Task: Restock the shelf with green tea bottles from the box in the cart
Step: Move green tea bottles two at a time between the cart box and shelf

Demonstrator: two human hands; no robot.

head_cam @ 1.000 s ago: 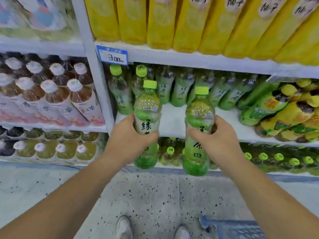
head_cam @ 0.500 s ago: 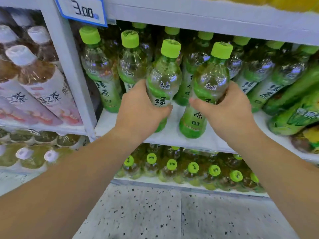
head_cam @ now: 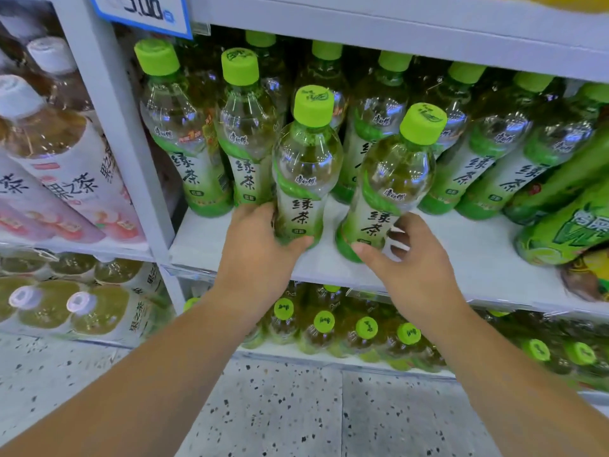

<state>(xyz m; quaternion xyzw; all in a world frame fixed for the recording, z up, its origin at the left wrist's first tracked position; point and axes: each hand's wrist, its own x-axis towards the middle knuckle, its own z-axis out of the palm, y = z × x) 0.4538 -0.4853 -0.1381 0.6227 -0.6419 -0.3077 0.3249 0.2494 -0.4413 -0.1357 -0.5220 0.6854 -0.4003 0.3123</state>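
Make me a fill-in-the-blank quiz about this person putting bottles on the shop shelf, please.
1. The left hand grips a clear plastic tea bottle whose cap is ___.
2. The right hand holds a second tea bottle, which leans to the ___.
3. The blue-edged price tag above reads ___.
4. The pink-labelled bottles in the left bay have ___ caps.
Missing words: green, right, 3.00, white.

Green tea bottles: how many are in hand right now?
2. The left bottle, upright, gripped low by the left hand; the right bottle, tilted, its base held by the right hand. Both at the shelf front, before the stocked rows.
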